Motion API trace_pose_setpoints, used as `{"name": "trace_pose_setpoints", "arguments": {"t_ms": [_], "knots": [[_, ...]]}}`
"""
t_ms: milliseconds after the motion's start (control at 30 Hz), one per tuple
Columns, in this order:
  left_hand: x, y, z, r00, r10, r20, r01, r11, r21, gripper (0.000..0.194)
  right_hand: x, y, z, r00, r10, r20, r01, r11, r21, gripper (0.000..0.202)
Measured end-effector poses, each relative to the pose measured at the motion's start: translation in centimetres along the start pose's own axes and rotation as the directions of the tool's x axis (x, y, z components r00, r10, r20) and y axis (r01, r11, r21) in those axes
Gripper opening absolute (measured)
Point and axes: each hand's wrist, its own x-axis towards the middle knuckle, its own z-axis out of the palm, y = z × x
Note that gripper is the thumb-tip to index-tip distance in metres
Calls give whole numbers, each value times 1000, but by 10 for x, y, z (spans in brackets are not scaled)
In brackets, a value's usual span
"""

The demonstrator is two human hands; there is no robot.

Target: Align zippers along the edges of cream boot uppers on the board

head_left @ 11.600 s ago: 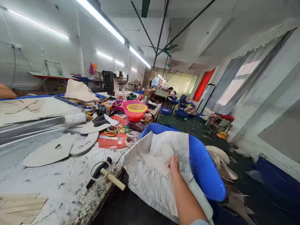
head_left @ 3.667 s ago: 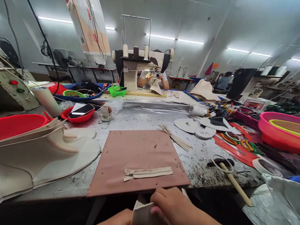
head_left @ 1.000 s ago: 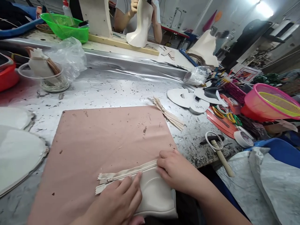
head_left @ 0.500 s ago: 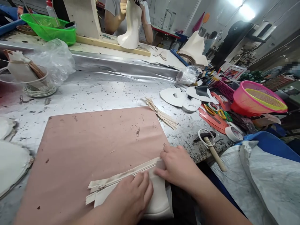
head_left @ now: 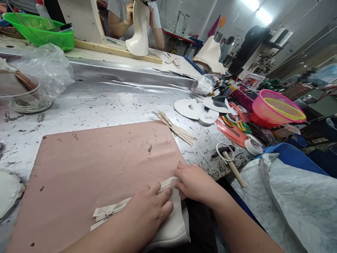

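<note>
A cream piece (head_left: 172, 225) with a zipper (head_left: 109, 212) along its upper edge lies at the front of the pink sheet (head_left: 105, 158), its lower part reaching past the sheet's near edge. Across the middle of it rests my left hand (head_left: 150, 211), fingers spread and pressing near the zipper's right part. At the right end of the zipper, my right hand (head_left: 191, 181) pinches the corner of the cream piece between thumb and fingers. The zipper pull sits near the left end, uncovered.
Beyond the sheet lie a bundle of thin strips (head_left: 176, 128) and white cut shapes (head_left: 195, 109). A hammer (head_left: 234, 168), scissors (head_left: 237, 124) and a pink basket (head_left: 279, 107) are on the right. Across the table, a person holds a cream boot-shaped piece (head_left: 139, 31).
My left hand has slid right and up along the zipper, towards my right hand. My right hand has closed on the corner. The whole view has shifted a little.
</note>
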Motion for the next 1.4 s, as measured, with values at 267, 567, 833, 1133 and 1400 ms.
{"name": "trace_pose_setpoints", "arguments": {"t_ms": [267, 567, 833, 1133, 1400], "knots": [[19, -2, -15, 985, -25, 172, 26, 1000, -8, 29, 11, 15, -6, 994, 110, 8, -110, 994, 2, 32], [34, -19, -37, 798, -563, 217, 575, 601, -555, 26, 0, 12, 39, 924, 159, -349, 172, 642, 747, 11], [36, -10, -13, 713, -634, 299, 652, 443, -616, 19, -5, -5, 44, 838, 231, -494, 360, 447, 819, 5], [35, -14, -9, 674, -640, 370, 616, 210, -759, 15, -4, 7, 49, 800, 255, -543, 448, 350, 823, 4], [33, -8, -21, 721, -635, 278, 519, 228, -824, 21, -9, 5, 33, 769, 134, -626, 456, 571, 682, 5]]}}
